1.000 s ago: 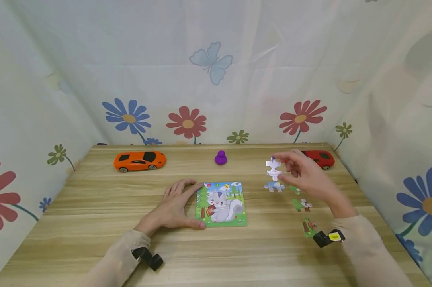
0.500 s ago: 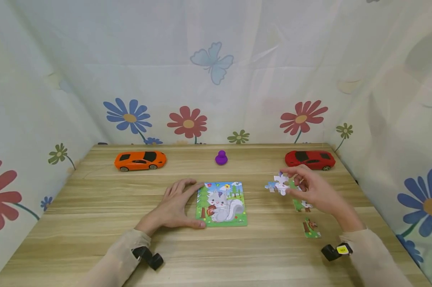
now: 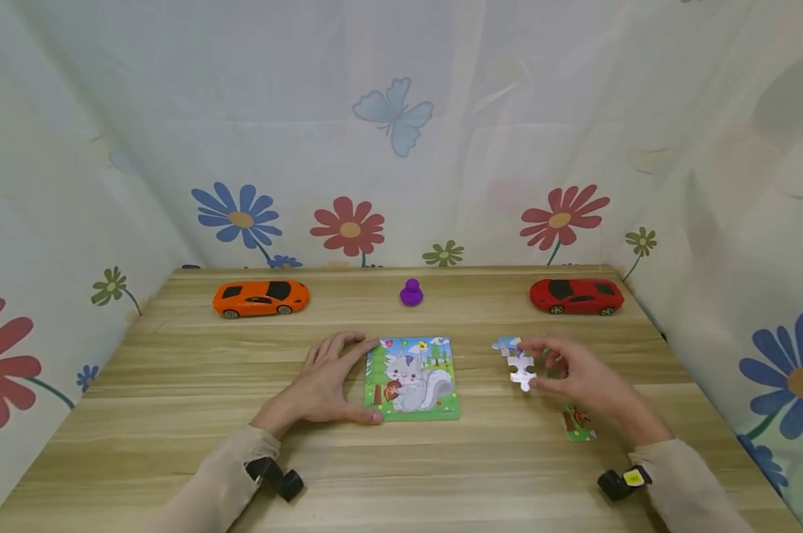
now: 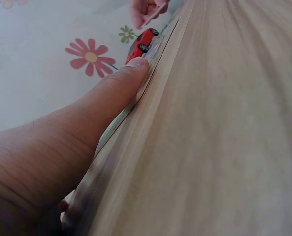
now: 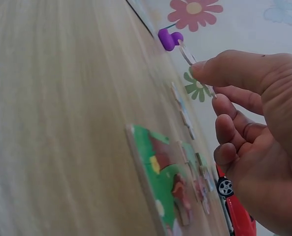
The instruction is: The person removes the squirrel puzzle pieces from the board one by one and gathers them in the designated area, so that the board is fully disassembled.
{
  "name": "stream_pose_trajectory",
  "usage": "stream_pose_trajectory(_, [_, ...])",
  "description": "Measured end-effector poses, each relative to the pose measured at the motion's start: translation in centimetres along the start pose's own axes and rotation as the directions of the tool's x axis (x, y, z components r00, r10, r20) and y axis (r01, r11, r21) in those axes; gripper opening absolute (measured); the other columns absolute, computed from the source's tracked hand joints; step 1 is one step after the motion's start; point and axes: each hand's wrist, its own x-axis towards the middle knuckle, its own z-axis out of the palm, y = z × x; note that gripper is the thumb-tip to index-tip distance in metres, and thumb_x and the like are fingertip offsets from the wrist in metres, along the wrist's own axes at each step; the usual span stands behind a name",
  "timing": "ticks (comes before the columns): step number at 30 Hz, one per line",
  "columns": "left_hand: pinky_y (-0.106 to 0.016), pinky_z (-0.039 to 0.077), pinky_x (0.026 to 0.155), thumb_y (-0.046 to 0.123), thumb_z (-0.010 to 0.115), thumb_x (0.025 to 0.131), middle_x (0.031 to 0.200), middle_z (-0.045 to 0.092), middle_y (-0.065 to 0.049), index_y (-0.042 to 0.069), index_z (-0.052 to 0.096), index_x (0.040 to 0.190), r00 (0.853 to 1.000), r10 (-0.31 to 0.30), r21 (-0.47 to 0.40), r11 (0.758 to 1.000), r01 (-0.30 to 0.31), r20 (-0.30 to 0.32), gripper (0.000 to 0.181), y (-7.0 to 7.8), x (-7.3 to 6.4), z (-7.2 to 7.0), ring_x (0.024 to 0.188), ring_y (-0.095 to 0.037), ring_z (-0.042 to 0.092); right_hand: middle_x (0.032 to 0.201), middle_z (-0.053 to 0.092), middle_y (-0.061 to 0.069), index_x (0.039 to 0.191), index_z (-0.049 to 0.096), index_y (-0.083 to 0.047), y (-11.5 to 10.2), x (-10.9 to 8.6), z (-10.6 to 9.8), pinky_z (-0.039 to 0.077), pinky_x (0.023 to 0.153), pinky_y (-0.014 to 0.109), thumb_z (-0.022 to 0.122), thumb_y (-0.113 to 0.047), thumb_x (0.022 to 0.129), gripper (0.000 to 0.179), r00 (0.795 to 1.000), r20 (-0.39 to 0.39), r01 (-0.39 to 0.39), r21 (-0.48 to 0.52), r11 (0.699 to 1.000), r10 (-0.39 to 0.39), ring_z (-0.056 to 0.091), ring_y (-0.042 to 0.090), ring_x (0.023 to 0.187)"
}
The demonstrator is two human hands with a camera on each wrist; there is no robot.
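2 cars (image 3: 261, 299) flank a knob (image 3: 411, 294) near the table's (image 3: 401, 474) far edge; puzzle pieces (image 3: 579, 424) lie right of the picture board (image 3: 411, 380).

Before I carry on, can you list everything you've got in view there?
Table: one, light brown, across the foreground
Curtain: one, white with a coloured flower print, behind and beside the table
Squirrel picture: one, mostly green, blue and grey, middle of the table
Held puzzle piece: one, whitish, above the table
Loose puzzle pieces: at least three, green and blue among them, right side; some hidden
Orange car: one, orange, far left
Purple toy: one, purple, far middle
Red car: one, red, far right
Wrist cameras: two, black, one per wrist
Sleeves: two, beige, near edge
Left hand: one, bare, at the picture's left edge
Right hand: one, bare, pinching the held piece
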Motion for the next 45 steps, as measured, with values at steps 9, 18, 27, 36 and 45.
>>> stream_pose_trajectory(9, [-0.072, 0.017, 0.130, 0.089, 0.087, 0.067, 0.176, 0.031, -0.011, 0.028, 0.041, 0.174, 1.000, -0.007, 0.007, 1.000, 0.007, 0.006, 0.132, 0.13, -0.04, -0.05, 0.161, -0.040, 0.026, 0.104, 0.059, 0.006, 0.143, 0.071, -0.007, 0.59, -0.02, 0.63, 0.045, 0.071, 0.025, 0.091, -0.012, 0.095, 0.052, 0.998, 0.049, -0.039, -0.021, 0.999, 0.040, 0.052, 0.026, 0.092])
stream_pose_trajectory(18, [-0.073, 0.017, 0.129, 0.089, 0.087, 0.066, 0.176, 0.032, -0.011, 0.029, 0.041, 0.174, 1.000, -0.006, 0.012, 1.000, 0.006, 0.004, 0.132, 0.16, -0.04, -0.15, 0.161, -0.040, 0.027, 0.102, 0.056, 0.005, 0.144, 0.072, -0.008, 0.57, 0.16, 0.57, 0.043, 0.069, 0.024, 0.091, -0.015, 0.095, 0.053, 0.994, 0.073, -0.075, -0.097, 0.992, 0.082, 0.049, 0.019, 0.092])
stream_pose_trajectory(27, [-0.072, 0.016, 0.130, 0.089, 0.087, 0.067, 0.177, 0.031, -0.012, 0.028, 0.040, 0.174, 1.000, -0.010, 0.007, 1.000, 0.010, 0.008, 0.132, 0.16, -0.03, -0.20, 0.162, -0.041, 0.026, 0.106, 0.055, 0.006, 0.145, 0.072, -0.007, 0.29, 0.31, 0.66, 0.045, 0.071, 0.025, 0.089, -0.012, 0.094, 0.054, 0.993, 0.083, -0.068, -0.124, 0.990, 0.078, 0.050, 0.020, 0.094])
stream_pose_trajectory(36, [-0.071, 0.018, 0.130, 0.088, 0.088, 0.066, 0.176, 0.031, -0.011, 0.029, 0.040, 0.174, 1.000, -0.014, 0.014, 1.000, 0.014, 0.010, 0.132, 0.15, 0.02, -0.16, 0.161, -0.040, 0.026, 0.110, 0.057, 0.006, 0.146, 0.071, -0.007, 0.28, 0.25, 0.76, 0.046, 0.072, 0.025, 0.089, -0.014, 0.095, 0.054, 0.994, 0.080, -0.062, -0.146, 0.987, 0.074, 0.049, 0.021, 0.097])
stream_pose_trajectory(45, [-0.073, 0.018, 0.129, 0.088, 0.088, 0.067, 0.175, 0.032, -0.013, 0.028, 0.041, 0.173, 1.000, -0.007, 0.015, 1.000, 0.007, 0.004, 0.131, 0.08, 0.02, -0.05, 0.161, -0.041, 0.027, 0.118, 0.060, 0.006, 0.148, 0.069, -0.009, 0.44, 0.17, 0.85, 0.048, 0.074, 0.026, 0.087, -0.012, 0.095, 0.057, 0.995, 0.070, -0.065, -0.154, 0.986, 0.077, 0.051, 0.022, 0.098])
